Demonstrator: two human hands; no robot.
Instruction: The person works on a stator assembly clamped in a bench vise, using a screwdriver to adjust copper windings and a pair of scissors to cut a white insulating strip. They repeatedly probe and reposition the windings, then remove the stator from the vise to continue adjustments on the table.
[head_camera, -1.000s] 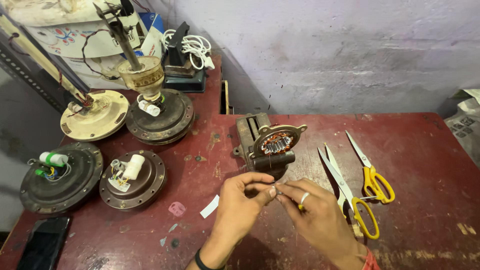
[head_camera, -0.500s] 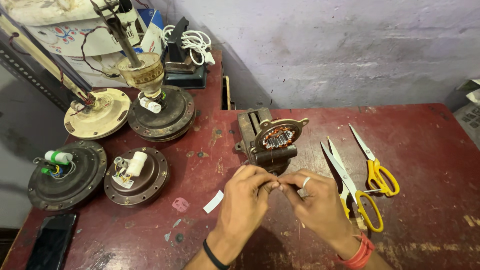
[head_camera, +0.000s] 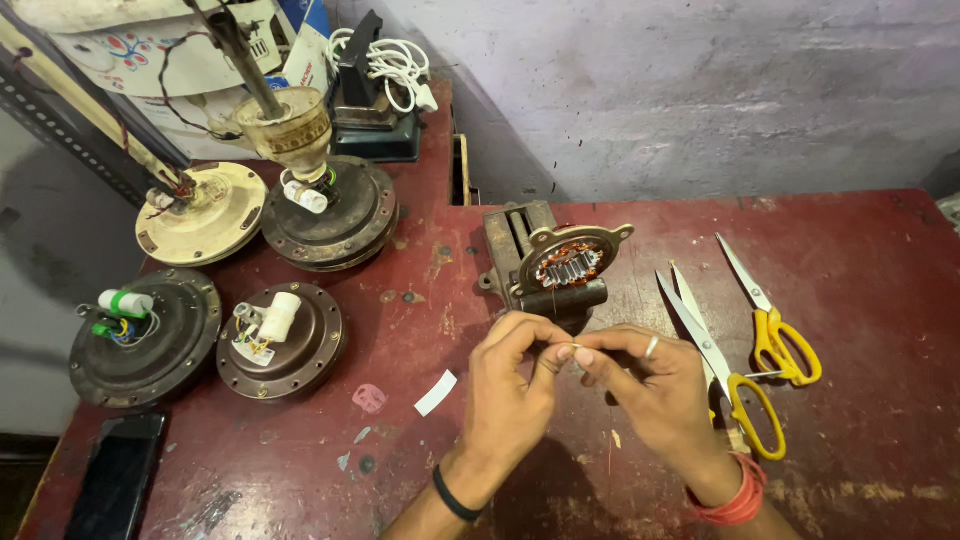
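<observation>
Left hand (head_camera: 515, 385): lower centre of frame, wrist bent, black band on forearm, fingertips pinched. Right hand (head_camera: 650, 390): just beside it, ringed finger raised, red bangles at wrist, fingertips pinched against the left's. Between them a tiny pale piece (head_camera: 572, 352), too small to identify. Stator (head_camera: 562, 268): just above the hands, on the red worktop (head_camera: 880, 300). Yellow scissors (head_camera: 735, 350): right of hands. Paper slip (head_camera: 436, 392): left. Fan motors (head_camera: 280, 340): upper left.
</observation>
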